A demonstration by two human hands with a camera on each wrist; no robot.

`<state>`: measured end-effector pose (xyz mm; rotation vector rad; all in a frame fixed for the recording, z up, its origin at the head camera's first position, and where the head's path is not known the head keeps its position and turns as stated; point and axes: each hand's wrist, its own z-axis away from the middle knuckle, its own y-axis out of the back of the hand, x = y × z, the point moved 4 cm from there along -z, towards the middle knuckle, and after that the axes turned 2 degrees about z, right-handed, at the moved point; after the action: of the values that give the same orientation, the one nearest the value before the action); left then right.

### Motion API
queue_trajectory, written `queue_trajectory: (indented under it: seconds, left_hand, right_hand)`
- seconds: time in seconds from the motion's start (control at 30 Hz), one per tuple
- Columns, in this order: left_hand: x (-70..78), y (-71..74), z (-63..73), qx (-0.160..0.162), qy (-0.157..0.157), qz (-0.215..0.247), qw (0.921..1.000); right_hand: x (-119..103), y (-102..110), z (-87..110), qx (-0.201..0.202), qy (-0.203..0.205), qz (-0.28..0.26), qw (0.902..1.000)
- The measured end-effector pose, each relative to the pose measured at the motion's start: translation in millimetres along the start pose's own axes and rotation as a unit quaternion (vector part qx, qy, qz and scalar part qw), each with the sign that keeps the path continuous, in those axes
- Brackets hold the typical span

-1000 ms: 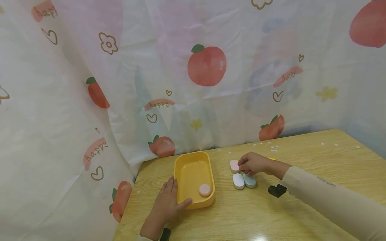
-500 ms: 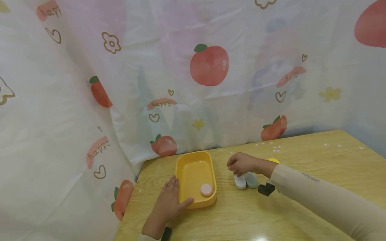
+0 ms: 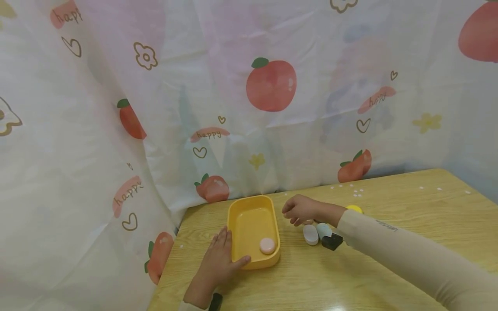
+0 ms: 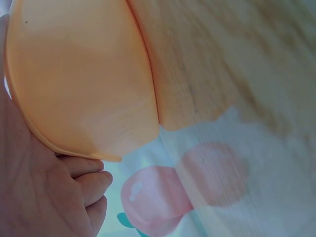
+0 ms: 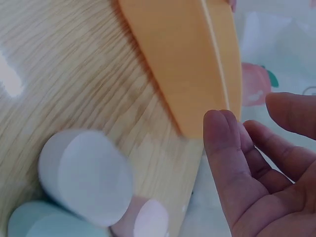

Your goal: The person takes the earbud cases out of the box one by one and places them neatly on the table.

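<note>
My left hand (image 3: pixel 218 263) lies along the left wall of a yellow rectangular tray (image 3: pixel 254 264), fingers straight and thumb over its near corner. In the left wrist view its fingertips meet the rim. A round pale pink piece (image 3: pixel 267 245) sits inside the tray, near right. Just right of the tray, my right hand (image 3: pixel 305 209) hovers with nothing between thumb and loosely bent fingers. Below and behind it stand a white oval case (image 3: pixel 310 235), a pale green one (image 3: pixel 324 230) partly covered by the wrist camera, and a pink one (image 5: pixel 150 219) mostly hidden in the head view.
A bright yellow object (image 3: pixel 355 209) shows behind the right forearm. Small white specks (image 3: pixel 355 191) dot the far part of the wooden table (image 3: pixel 408 216). A fruit-print curtain (image 3: pixel 272 142) hangs along the back and left edges.
My right hand has moved left from the oval cases toward the tray, uncovering the white case's top and hiding most of the pink one. The left hand stays against the tray.
</note>
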<state>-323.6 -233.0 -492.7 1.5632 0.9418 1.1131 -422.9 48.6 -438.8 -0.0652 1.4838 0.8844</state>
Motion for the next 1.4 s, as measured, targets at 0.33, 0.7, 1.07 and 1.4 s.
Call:
queue_trajectory:
  seconds: [0.33,0.7,1.07,1.4]
  left_hand:
    - [1.2,-1.1,0.0,-0.003,0.007,0.008,0.9999]
    - [1.1,0.0,1.4,-0.006,0.004,0.006,1.0000]
    - [0.2,0.4,2.3,-0.005,0.003,0.001,1.0000]
    - [-0.6,-1.2,0.1,-0.004,-0.001,0.001,1.0000]
  right_hand:
    - [-17.3,-19.1,-13.0,-0.010,-0.004,-0.018,0.9998]
    - [-31.8,-40.7,-20.4,-0.026,-0.003,-0.010,0.9996]
    - [-43.9,-65.4,-26.1,-0.045,0.001,0.032,0.9985]
    - [-48.2,-83.7,-32.5,-0.050,0.012,0.119,0.9916]
